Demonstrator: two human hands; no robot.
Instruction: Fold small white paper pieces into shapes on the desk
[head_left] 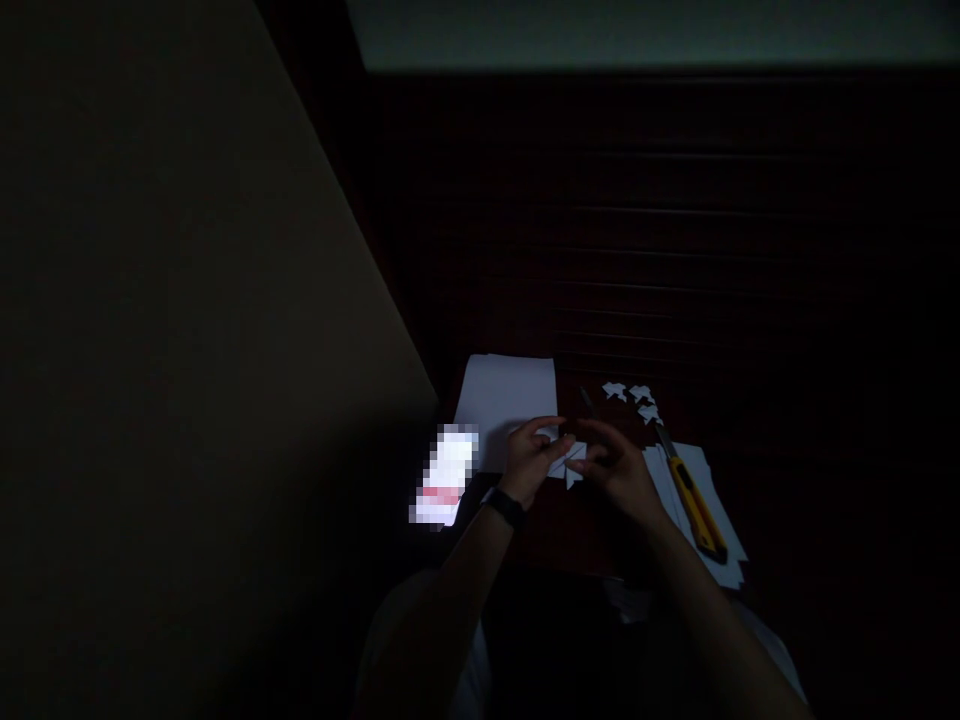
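A piece of folded white paper is held above the dark red worktop between the two hands. It is gripped at its left by the left hand, the thumb laid against it; at its right it is pinched by the fingers of the right hand. The exact fold cannot be made out in the dim light. A dark wristband is worn on the left wrist. Beyond and to the left, a blank white sheet is seen, with a brightly lit, pixelated screen near its lower left corner. Three small folded paper shapes are grouped beyond the right hand, near a slender dark object. At the right, a yellow cutter is laid aslant across loose white sheets, its blade pointed toward the paper shapes.
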